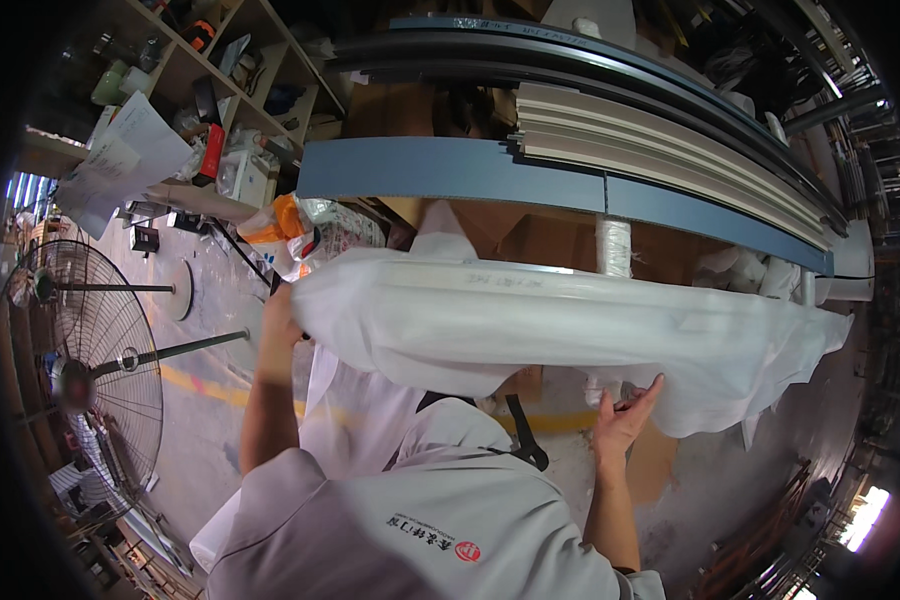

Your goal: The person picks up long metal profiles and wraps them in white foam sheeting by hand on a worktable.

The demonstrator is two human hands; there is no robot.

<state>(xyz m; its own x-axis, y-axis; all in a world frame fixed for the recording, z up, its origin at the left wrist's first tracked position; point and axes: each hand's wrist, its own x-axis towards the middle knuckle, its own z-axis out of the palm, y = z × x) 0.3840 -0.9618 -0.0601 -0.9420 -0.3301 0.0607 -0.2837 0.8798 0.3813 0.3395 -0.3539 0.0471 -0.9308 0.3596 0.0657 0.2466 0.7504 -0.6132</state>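
A long bundle (530,310) lies crosswise in front of me, covered in thin white wrapping sheet (720,385) whose loose edges hang down. A strip with handwriting shows through along its top. At the bundle's left end is my left hand (281,312), fingers curled and partly hidden; a little dark material shows beside them, and I cannot make out what they hold. My right hand (625,418) is palm up at the bundle's near lower edge, right of the middle. Its fingers are apart, and the index fingertip touches or nearly touches the hanging sheet.
Beyond the bundle, blue-grey profiles (420,168), beige profiles (660,150) and dark bars (570,70) lie on a rack with a plastic-wrapped post (615,247). A wooden cubby shelf (260,60) stands far left, a caged fan (100,350) nearer. Cardboard (652,465) lies below right.
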